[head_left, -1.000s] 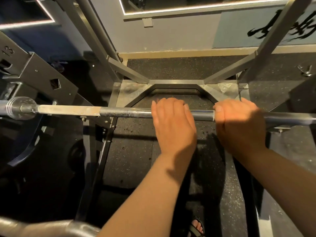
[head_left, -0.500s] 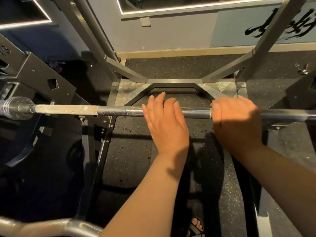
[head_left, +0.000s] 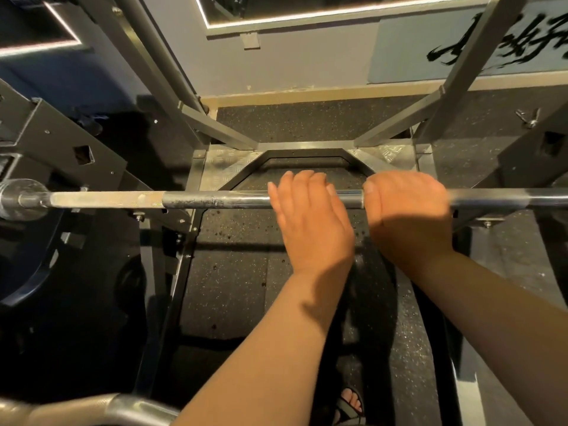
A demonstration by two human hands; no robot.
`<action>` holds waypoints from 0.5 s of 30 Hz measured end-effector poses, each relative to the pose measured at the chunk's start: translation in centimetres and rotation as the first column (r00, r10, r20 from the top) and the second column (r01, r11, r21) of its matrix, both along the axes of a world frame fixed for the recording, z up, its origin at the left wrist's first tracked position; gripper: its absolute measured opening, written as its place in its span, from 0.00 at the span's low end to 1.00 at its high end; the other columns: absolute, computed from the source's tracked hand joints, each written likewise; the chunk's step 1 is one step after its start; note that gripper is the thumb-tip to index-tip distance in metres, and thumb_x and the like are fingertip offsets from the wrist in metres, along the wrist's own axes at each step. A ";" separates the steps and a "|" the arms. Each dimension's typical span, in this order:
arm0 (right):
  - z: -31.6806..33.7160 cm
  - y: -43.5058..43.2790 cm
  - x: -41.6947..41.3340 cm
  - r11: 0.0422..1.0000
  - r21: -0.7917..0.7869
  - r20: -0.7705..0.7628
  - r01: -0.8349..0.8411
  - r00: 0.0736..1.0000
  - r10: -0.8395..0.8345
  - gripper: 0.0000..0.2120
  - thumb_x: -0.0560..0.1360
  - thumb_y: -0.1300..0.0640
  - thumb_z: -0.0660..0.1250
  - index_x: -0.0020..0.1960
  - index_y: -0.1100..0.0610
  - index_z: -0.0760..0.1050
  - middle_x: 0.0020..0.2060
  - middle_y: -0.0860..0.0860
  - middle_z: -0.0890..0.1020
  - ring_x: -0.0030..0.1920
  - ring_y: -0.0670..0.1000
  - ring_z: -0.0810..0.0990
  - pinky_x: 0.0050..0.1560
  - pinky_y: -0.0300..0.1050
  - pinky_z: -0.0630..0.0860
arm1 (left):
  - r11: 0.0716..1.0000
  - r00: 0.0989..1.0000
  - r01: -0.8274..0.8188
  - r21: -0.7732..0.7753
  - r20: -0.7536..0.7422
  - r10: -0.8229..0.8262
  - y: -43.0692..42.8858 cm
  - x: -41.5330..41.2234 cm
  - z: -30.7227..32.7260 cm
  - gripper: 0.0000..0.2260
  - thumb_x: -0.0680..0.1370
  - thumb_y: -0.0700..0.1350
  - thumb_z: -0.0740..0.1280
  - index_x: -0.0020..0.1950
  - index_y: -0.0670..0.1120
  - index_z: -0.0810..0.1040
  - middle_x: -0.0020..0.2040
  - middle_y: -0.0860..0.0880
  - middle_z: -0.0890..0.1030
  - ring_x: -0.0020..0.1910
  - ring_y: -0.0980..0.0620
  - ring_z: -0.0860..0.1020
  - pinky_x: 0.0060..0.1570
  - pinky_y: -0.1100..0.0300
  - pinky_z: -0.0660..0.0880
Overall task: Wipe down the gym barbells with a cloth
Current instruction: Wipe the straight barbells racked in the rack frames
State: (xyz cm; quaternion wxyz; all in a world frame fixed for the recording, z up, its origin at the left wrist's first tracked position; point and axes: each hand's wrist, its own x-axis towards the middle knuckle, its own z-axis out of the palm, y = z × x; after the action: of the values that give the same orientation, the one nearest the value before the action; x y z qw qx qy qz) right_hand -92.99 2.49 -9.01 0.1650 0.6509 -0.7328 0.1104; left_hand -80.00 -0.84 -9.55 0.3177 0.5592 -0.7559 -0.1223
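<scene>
A steel barbell lies level across the rack, its left part pale and knurled, the middle darker and smeared. My left hand rests palm down on the bar's middle with the fingers stretched forward over it, not wrapped around. Just to its right, my right hand is closed around the bar in a fist. No cloth shows in either hand; anything under the palms is hidden.
Grey rack uprights and the checker-plate base frame stand beyond the bar. The bar's sleeve and a dark weight plate are at the left. A curved chrome bar crosses the bottom left. A sandalled foot stands on the rubber floor.
My left hand's fingers, curled over the bar a second ago, have straightened out; the hand slid slightly left and back right. My right hand keeps its grip in place.
</scene>
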 end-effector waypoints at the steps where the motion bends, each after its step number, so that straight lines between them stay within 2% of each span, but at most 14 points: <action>1: 0.0 -0.1 0.0 1.000 0.000 0.017 0.015 1.000 -0.015 0.15 0.85 0.58 0.50 0.46 0.58 0.73 0.38 0.55 0.74 0.37 0.58 0.72 0.40 0.57 0.70 | 1.000 1.000 0.020 -0.012 0.011 -0.020 0.2 -0.8 0.1 0.15 0.84 0.45 0.56 0.63 0.42 0.78 0.62 0.45 0.78 0.71 0.42 0.70 0.79 0.43 0.50; 3: -0.1 -0.2 0.0 1.000 0.006 -0.011 0.028 1.000 -0.028 0.14 0.85 0.59 0.51 0.46 0.58 0.73 0.38 0.56 0.75 0.37 0.59 0.73 0.38 0.58 0.70 | 0.992 0.990 0.122 -0.035 0.076 -0.119 0.4 -1.0 0.2 0.14 0.84 0.46 0.57 0.64 0.44 0.78 0.62 0.46 0.78 0.70 0.43 0.71 0.80 0.46 0.50; 5: -0.2 0.0 0.0 0.999 0.034 -0.050 0.027 0.998 -0.025 0.17 0.86 0.58 0.47 0.48 0.59 0.73 0.39 0.57 0.74 0.37 0.59 0.71 0.37 0.57 0.67 | 0.970 0.957 0.240 -0.040 0.176 -0.229 -0.1 0.7 0.6 0.14 0.85 0.48 0.57 0.67 0.46 0.76 0.64 0.48 0.77 0.70 0.46 0.71 0.80 0.47 0.52; 6: -0.2 0.0 0.0 0.999 0.041 -0.045 0.030 0.999 -0.028 0.19 0.86 0.57 0.45 0.48 0.59 0.73 0.39 0.56 0.74 0.37 0.59 0.70 0.37 0.56 0.66 | 0.968 0.952 0.246 -0.047 0.198 -0.232 -0.5 1.9 0.6 0.14 0.86 0.48 0.56 0.67 0.46 0.75 0.64 0.49 0.77 0.69 0.46 0.71 0.79 0.46 0.54; 8: -0.1 0.1 0.0 0.999 0.032 -0.001 0.027 1.000 -0.027 0.22 0.86 0.56 0.43 0.48 0.59 0.74 0.38 0.55 0.72 0.37 0.57 0.68 0.37 0.55 0.64 | 0.992 0.983 0.116 -0.056 0.147 -0.107 -1.3 3.8 0.6 0.14 0.87 0.49 0.54 0.65 0.46 0.75 0.61 0.49 0.77 0.67 0.45 0.72 0.76 0.43 0.58; 11: 0.0 0.2 0.0 1.000 0.006 0.117 0.014 0.993 -0.014 0.20 0.86 0.54 0.47 0.46 0.57 0.74 0.38 0.53 0.72 0.37 0.55 0.68 0.38 0.54 0.66 | 0.994 0.994 -0.108 -0.017 0.002 0.108 -1.6 3.6 0.3 0.14 0.86 0.46 0.53 0.63 0.43 0.75 0.60 0.46 0.76 0.69 0.40 0.71 0.79 0.42 0.50; 13: -0.1 0.2 -0.2 1.000 0.017 0.205 0.015 0.979 -0.018 0.18 0.86 0.51 0.49 0.49 0.55 0.75 0.40 0.51 0.75 0.39 0.54 0.71 0.42 0.52 0.66 | 0.994 0.994 -0.107 0.007 -0.026 0.107 -0.8 1.7 0.2 0.13 0.86 0.44 0.54 0.63 0.41 0.75 0.61 0.45 0.76 0.71 0.39 0.70 0.79 0.42 0.48; 15: -0.3 0.3 -0.3 1.000 0.023 0.217 0.010 0.976 -0.014 0.18 0.85 0.49 0.49 0.52 0.54 0.75 0.43 0.50 0.77 0.41 0.53 0.72 0.43 0.50 0.64 | 1.000 1.000 0.006 -0.017 0.008 -0.006 0.2 0.1 0.1 0.14 0.85 0.45 0.54 0.64 0.42 0.75 0.63 0.45 0.76 0.72 0.40 0.68 0.80 0.42 0.47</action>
State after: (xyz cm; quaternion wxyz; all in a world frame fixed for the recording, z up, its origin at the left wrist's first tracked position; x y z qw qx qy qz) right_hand -93.30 2.79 -9.29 0.0772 0.6322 -0.7515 0.1719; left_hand -79.91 -0.66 -9.44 0.3190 0.5545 -0.7600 -0.1144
